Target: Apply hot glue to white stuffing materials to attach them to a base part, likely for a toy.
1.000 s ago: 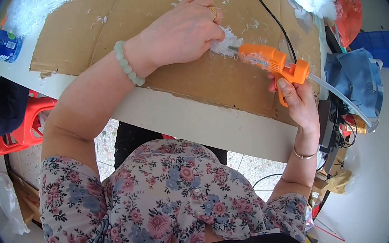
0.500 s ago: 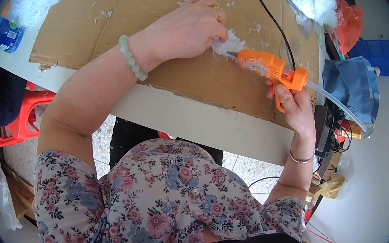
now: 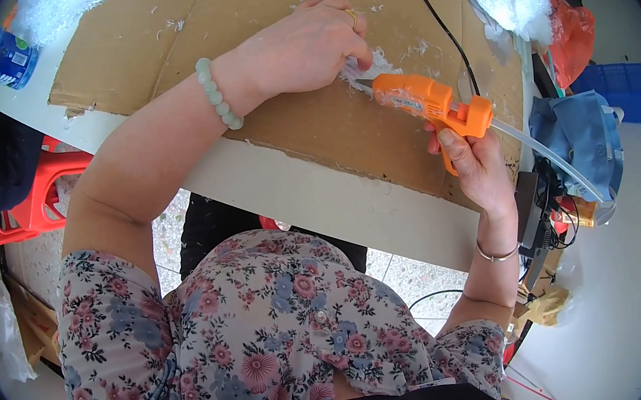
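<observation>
Over a cardboard sheet point(image 3: 345, 138) on the table point(image 3: 320, 200), a glue gun point(image 3: 413, 95) in the right grip point(image 3: 479, 166) sits to the right of a tuft point(image 3: 381, 62) in the left grip point(image 3: 311, 51). A container point(image 3: 8, 62) occupies the table's left end, near a stool point(image 3: 43, 196); off the right side, a cloth point(image 3: 579, 140) lies before a crate point(image 3: 632, 93).

1. blue container point(image 3: 9, 47), at the upper left: large white lettering point(image 3: 0, 77) runs slanted around its lower part (tipped and bent by the lens).
2. on the same container, a small pale rectangular label point(image 3: 20, 58) bears fine dark marks, too small to read.
3. orange glue gun point(image 3: 435, 94): a pale printed patch point(image 3: 401, 99) lies along its side, its marks too blurred to make out.
</observation>
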A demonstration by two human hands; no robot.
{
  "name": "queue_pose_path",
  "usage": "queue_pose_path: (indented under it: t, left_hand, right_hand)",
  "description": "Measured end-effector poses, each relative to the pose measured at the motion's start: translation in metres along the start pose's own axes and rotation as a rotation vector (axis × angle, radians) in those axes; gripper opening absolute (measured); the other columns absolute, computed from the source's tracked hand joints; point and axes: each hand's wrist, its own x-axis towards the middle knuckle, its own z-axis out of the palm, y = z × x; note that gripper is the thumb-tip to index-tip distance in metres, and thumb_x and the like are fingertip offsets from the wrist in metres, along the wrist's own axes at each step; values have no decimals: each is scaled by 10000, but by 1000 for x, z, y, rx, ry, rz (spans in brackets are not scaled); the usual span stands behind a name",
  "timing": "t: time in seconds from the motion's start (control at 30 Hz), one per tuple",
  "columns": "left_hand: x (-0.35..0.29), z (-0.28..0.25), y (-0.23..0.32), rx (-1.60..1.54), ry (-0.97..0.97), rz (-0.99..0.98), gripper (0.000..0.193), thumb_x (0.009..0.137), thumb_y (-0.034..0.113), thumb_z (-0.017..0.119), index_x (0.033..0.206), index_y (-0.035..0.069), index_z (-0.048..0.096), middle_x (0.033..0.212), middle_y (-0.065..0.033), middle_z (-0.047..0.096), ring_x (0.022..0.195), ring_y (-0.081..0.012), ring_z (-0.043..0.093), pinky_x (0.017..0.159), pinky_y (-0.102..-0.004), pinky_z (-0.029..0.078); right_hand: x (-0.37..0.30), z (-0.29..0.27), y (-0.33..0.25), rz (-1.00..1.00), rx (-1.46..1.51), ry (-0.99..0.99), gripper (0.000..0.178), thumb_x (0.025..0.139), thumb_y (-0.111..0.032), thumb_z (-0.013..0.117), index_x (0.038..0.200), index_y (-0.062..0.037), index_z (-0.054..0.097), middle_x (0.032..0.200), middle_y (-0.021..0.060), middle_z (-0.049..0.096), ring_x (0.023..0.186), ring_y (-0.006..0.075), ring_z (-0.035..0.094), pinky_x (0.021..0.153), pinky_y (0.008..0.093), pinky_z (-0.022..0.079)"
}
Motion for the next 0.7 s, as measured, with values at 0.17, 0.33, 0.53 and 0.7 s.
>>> queue_pose_path:
  t: [0.17,0.33,0.53,0.7]
  left_hand:
    - [2,-1,1,-16,-32,-30,228,697,-8,545,797,126,701,851,-23,598,934,-234,518,878,-394,395]
    - [5,0,2,-46,-35,-47,232,719,-2,523,801,126,699,834,-22,603,924,-231,515,885,-384,396]
    - [3,-7,1,-145,-30,-99,278,744,-29,466,892,108,658,751,-24,588,879,-231,519,863,-370,408]
    - [10,-13,10,-224,-14,-159,257,753,-47,427,897,88,592,708,-33,567,823,-235,529,813,-350,429]
  right_hand:
    - [4,2,2,6,-23,-3,350,943,-250,528,1178,8,508,975,53,603,774,106,539,659,237,417]
    - [5,5,6,-9,-8,59,335,940,-278,534,1131,-3,546,907,38,603,751,92,528,636,226,406]
    - [1,-5,1,0,-150,23,327,932,-317,543,1057,-18,586,775,10,586,709,79,518,611,216,383]
    - [-11,-18,12,-50,278,109,294,924,-268,552,1046,-3,586,820,53,610,733,125,554,662,252,427]
